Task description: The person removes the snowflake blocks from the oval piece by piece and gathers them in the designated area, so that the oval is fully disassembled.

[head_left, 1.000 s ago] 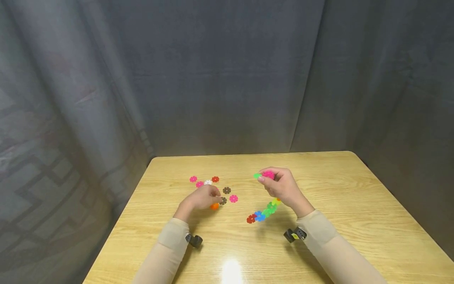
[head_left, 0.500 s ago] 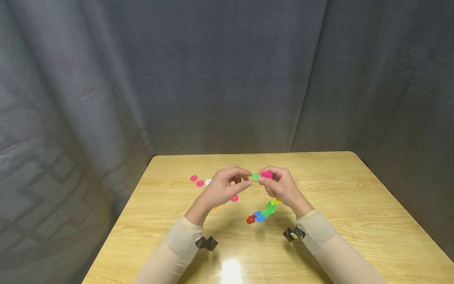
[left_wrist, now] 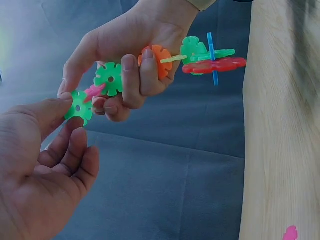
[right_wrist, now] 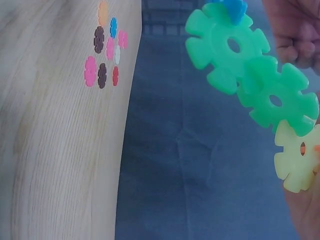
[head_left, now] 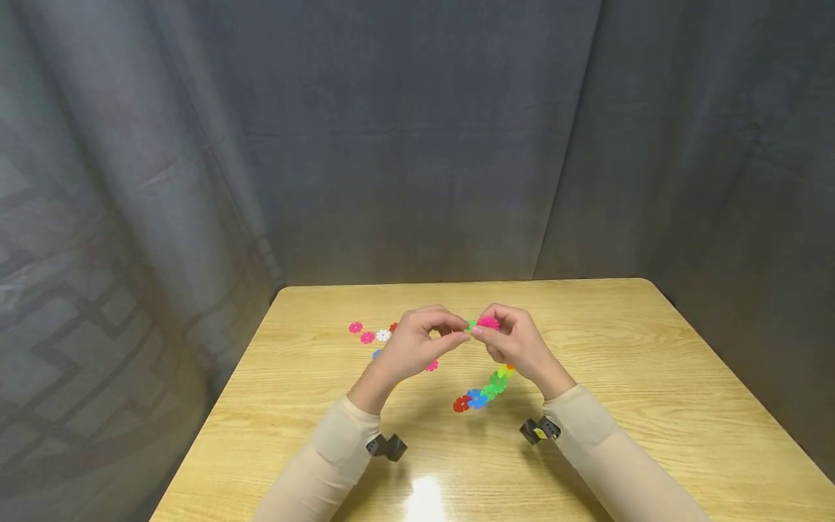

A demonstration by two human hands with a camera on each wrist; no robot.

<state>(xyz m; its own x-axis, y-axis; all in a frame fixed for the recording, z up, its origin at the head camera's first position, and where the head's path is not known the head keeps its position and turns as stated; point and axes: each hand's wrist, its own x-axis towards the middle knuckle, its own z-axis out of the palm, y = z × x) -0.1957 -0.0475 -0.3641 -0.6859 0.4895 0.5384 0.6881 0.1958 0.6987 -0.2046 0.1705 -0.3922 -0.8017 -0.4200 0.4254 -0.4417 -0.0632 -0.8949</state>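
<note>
A chain of slotted flower-shaped plastic discs (head_left: pixel 498 383) hangs above the table from my right hand (head_left: pixel 520 342), whose fingers curl round its upper part. My left hand (head_left: pixel 416 342) pinches a green disc (left_wrist: pixel 73 114) at the chain's end between thumb and index finger. A pink disc (left_wrist: pixel 93 92) joins it to another green disc (left_wrist: pixel 104 72). Past my right fingers come an orange disc (left_wrist: pixel 161 53), a pale yellow disc (right_wrist: pixel 287 160), two green ones, a blue disc (left_wrist: pixel 215 77) and a red disc (left_wrist: pixel 230 63). The right fingers hide some of the chain.
Loose discs lie on the wooden table (head_left: pixel 293 406), left of centre: pink (head_left: pixel 355 328), white (head_left: pixel 383 336), brown (right_wrist: pixel 99 40), red (right_wrist: pixel 115 76), blue (right_wrist: pixel 113 27) and orange (right_wrist: pixel 103 14). My left arm partly covers them in the head view. Grey curtains (head_left: pixel 417 145) hang behind.
My left hand has left the loose discs, moving right and up to the chain, where it now pinches the green end disc. The right hand and chain have hardly moved.
</note>
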